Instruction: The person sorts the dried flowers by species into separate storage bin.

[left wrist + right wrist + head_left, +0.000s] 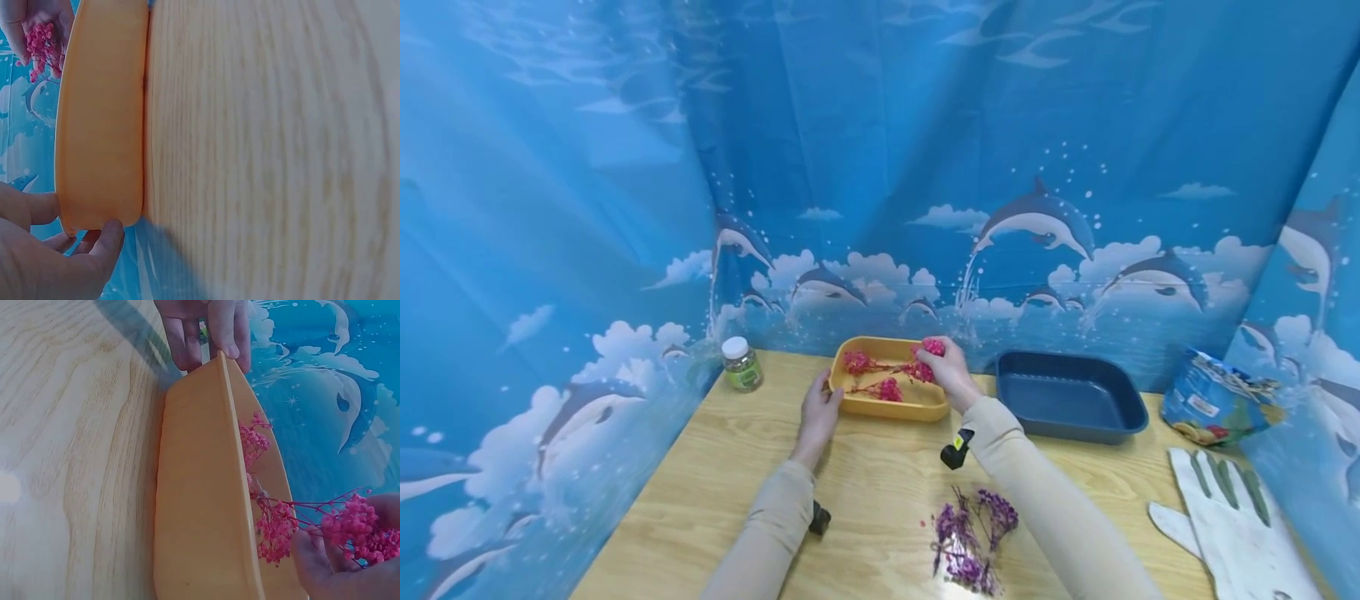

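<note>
A yellow tray [891,410] stands near the back of the table, with pink dried flowers [889,389] lying inside. My left hand [818,414] grips its left end; the right wrist view shows the thumb [224,328] at the rim. Above the tray's right end, my right hand [953,377] holds a sprig of pink dried flowers [353,525] by its blossoms. Thin stems run from that sprig back over the tray. In the left wrist view, the tray's outer wall [103,119] hides the flowers within.
Right of the yellow tray stands a dark blue tray [1067,429]. Purple dried flowers [966,533] lie nearer on the table. A white-lidded jar [742,367] stands at the left. A blue snack bag [1213,400] and white gloves [1232,521] are at the right.
</note>
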A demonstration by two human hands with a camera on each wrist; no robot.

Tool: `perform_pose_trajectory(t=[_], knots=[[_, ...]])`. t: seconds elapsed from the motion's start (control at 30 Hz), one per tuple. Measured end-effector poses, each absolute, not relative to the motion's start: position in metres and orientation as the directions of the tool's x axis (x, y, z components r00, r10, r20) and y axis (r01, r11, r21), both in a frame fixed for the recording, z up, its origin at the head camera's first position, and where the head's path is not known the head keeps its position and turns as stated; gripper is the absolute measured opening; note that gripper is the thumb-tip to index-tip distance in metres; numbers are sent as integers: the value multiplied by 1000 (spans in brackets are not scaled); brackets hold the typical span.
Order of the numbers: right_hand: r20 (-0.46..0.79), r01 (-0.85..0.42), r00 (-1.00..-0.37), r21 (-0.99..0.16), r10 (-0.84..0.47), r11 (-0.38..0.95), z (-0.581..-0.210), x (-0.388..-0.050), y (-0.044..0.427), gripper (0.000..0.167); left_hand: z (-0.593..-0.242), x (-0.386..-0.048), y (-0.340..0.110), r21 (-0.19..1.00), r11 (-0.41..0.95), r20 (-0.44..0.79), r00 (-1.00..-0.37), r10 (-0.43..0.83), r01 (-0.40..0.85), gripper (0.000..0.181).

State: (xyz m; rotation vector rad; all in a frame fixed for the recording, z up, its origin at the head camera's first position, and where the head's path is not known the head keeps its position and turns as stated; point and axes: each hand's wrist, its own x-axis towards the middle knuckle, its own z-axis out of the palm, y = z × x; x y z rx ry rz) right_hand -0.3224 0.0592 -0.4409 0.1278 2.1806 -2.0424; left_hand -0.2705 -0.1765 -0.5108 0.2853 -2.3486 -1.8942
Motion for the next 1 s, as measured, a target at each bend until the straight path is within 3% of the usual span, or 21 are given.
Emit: perform_pose_trajectory(t=[0.17,0.4,1.0], knots=[[-178,172,-982,-981,-64,89,-446,-324,59,44,-513,-271,-175,978,191,-43,-977,-211,-84,60],[-146,113,-985,-945,-86,308,-447,-321,64,66,-514,-270,-176,975,199,-50,-974,-220,-95,60],[-34,19,-998,-956,-45,292,-429,-310,89,50,-509,-270,-176,974,212,-32,-973,-229,-81,59]])
